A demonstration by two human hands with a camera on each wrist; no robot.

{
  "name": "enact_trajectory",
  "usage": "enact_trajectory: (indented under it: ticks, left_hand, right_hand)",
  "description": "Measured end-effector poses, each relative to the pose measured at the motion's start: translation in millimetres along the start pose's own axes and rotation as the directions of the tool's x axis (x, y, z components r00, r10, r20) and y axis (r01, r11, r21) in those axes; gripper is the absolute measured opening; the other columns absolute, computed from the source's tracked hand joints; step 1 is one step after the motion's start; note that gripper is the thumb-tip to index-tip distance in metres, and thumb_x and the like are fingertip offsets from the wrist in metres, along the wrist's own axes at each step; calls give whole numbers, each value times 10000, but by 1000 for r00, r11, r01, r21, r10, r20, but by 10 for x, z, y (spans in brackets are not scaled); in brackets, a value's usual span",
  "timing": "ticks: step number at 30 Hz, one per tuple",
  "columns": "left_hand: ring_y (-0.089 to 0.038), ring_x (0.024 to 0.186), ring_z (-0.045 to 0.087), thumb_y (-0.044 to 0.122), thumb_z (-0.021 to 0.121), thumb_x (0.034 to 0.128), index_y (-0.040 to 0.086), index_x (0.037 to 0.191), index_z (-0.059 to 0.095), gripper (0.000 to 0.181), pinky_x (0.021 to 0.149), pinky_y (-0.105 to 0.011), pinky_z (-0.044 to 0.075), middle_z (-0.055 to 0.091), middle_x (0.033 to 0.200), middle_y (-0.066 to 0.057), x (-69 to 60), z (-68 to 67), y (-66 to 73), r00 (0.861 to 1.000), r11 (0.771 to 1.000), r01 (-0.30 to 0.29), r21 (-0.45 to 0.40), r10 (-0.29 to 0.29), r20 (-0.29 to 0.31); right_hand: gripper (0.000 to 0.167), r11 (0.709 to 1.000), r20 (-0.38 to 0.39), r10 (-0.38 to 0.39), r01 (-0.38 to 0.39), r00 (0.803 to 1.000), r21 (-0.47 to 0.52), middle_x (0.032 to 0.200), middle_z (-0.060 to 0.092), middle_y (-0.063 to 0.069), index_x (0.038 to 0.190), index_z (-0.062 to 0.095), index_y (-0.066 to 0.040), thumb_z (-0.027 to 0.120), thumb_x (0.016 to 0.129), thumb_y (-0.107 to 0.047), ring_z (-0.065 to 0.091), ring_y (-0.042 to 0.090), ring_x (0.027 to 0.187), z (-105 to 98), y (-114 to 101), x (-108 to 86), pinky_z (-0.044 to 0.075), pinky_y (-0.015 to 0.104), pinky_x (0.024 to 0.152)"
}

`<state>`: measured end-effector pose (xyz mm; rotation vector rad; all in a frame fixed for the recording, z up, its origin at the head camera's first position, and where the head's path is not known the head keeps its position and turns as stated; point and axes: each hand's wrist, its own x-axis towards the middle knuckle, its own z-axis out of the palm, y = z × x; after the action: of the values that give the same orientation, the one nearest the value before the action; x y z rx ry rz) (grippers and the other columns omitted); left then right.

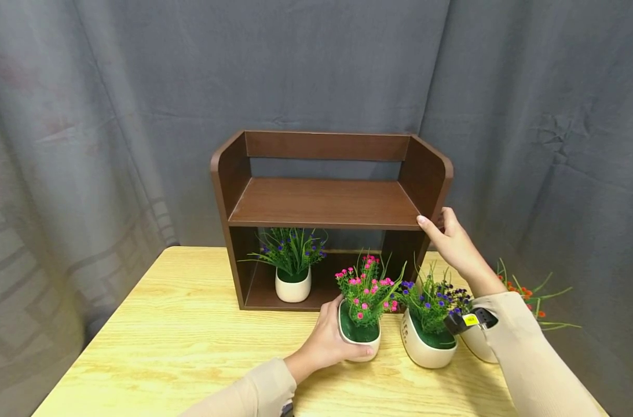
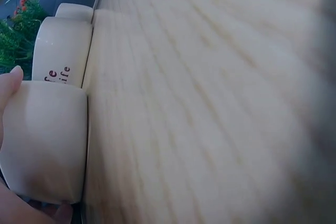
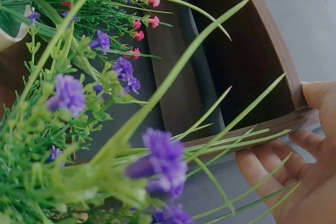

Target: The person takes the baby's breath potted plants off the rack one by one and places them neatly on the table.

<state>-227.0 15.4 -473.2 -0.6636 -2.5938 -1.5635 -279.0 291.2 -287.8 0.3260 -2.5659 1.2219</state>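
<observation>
My left hand (image 1: 330,339) grips a white pot of pink artificial flowers (image 1: 365,324), thumb on its near side. In the left wrist view this pot (image 2: 44,140) appears level with the tabletop. At the right of the brown two-tier shelf (image 1: 321,202), my right hand (image 1: 457,246) holds the side panel, thumb at the front and fingers on its outer face. The right wrist view shows that hand (image 3: 307,171) beyond blurred purple flowers (image 3: 163,156). Inside the lower tier, on the left, stands a white pot with blue-purple flowers (image 1: 293,286).
Right of the pink flowers stands a lettered white pot with purple flowers (image 1: 425,350). Another pot with orange-red flowers (image 1: 480,344) is partly hidden by my right forearm. The shelf stands on a light wooden table (image 1: 180,324), with a grey curtain (image 1: 326,63) behind.
</observation>
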Motion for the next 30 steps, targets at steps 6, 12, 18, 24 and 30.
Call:
enact_trajectory:
  ticks: [6, 12, 18, 24, 30]
  left_hand:
    - [-292, 1315, 421, 515, 917, 643, 71, 1558, 263, 1209, 1069, -515, 375, 350, 1443, -90, 14, -66, -7, 999, 999, 20, -33, -19, 36]
    - [-351, 1375, 370, 511, 870, 720, 74, 1557, 279, 1114, 1081, -561, 354, 333, 1479, -128, 7, -227, -15, 997, 998, 39, -43, -35, 74]
    - [-366, 1354, 400, 457, 843, 785, 40, 1528, 327, 996, 1066, -566, 375, 381, 1465, -165, 16, -417, -80, 999, 999, -33, -10, 34, 34]
    - [-382, 1302, 463, 344, 860, 794, 13, 1481, 402, 889, 1052, -559, 394, 469, 1413, -181, 49, -625, -154, 994, 996, -84, 16, 85, -67]
    - [-354, 1292, 484, 344, 852, 810, 30, 1460, 435, 834, 1041, -552, 409, 492, 1399, -134, 36, -827, -188, 991, 998, -62, 31, 65, -119]
  right_hand:
    - [650, 1000, -1, -9, 9, 1000, 4, 1215, 433, 288, 1405, 261, 99, 432, 1062, -427, 487, 409, 1064, 3, 3, -1, 411, 460, 823]
    - [640, 1000, -8, -15, 15, 1000, 7, 1191, 440, 282, 1390, 270, 107, 432, 1063, -420, 489, 395, 1044, 9, 1, -1, 408, 441, 811]
    - [638, 1000, -12, -12, 12, 1000, 5, 1198, 447, 280, 1395, 277, 99, 439, 1061, -421, 491, 394, 1052, 10, 14, -2, 405, 435, 815]
    - [639, 1000, -14, -13, 13, 1000, 1, 1211, 452, 277, 1402, 284, 90, 444, 1059, -425, 497, 398, 1062, 14, 22, 8, 416, 443, 820]
    - [641, 1000, -17, -10, 10, 1000, 9, 1218, 446, 281, 1405, 280, 87, 444, 1058, -427, 478, 409, 1088, 14, 27, 5, 389, 468, 848]
